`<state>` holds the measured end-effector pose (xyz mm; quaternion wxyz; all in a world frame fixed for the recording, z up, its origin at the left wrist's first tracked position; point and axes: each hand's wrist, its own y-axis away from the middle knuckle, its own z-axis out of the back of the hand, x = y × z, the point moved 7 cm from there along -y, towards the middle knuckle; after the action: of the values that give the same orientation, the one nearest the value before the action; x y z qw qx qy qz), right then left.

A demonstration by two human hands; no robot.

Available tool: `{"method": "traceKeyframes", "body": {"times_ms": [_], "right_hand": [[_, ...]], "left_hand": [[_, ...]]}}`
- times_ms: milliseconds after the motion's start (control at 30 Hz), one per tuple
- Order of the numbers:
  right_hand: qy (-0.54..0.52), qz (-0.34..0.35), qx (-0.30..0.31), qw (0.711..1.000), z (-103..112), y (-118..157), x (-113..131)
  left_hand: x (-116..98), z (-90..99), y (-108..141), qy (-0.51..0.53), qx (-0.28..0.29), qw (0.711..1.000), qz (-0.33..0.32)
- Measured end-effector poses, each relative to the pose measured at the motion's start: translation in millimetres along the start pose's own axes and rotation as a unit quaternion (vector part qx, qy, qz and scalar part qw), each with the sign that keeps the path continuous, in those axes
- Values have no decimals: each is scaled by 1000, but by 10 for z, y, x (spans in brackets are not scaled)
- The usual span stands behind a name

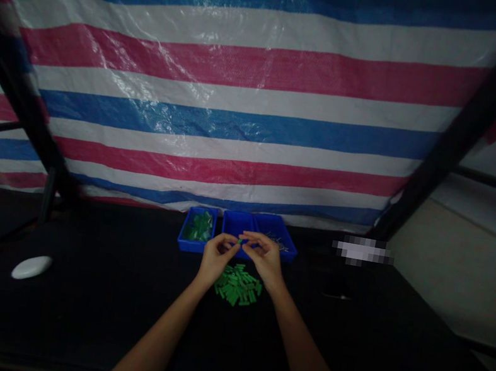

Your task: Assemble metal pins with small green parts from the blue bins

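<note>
Two hands, left hand [217,258] and right hand [267,260], jointly pinch a small green piece [238,242] above the counter [110,315], with green pile [237,285] and blue bins [188,240] within reach.

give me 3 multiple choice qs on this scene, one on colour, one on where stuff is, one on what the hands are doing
1. What colour are the trays?
a) red
b) blue
c) white

2. Where is the loose pile of green pieces?
a) on the black tabletop, in front of the trays
b) inside a tray
c) on the white oval object

3. What are the left hand and right hand doing?
a) lying flat on the tabletop
b) lifting a tray
c) pinching a small green piece between their fingertips

Answers:
1. b, the tray walls are bright blue.
2. a, the pieces lie directly on the dark surface, outside the trays.
3. c, the fingertips of both hands meet at the piece, above the tabletop.
</note>
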<state>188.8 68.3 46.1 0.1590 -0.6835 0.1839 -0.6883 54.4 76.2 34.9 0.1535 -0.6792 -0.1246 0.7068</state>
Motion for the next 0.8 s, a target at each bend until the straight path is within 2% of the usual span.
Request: {"method": "traceKeyframes", "body": {"times_ms": [233, 400, 600, 800], "right_hand": [[24, -5, -20, 999, 35, -4, -43], [72, 16, -19, 997, 42, -11, -60], [144, 43, -13, 989, -4, 16, -37], [199, 59, -11, 978, -54, 33, -51]], "left_hand": [[-4, 14, -10, -3, 3, 1000, -3], [19, 39, -26, 25, -4, 1000, 17], [7, 51, -35, 38, -10, 999, 4], [20, 14, -36, 68, 12, 998, 0]]}}
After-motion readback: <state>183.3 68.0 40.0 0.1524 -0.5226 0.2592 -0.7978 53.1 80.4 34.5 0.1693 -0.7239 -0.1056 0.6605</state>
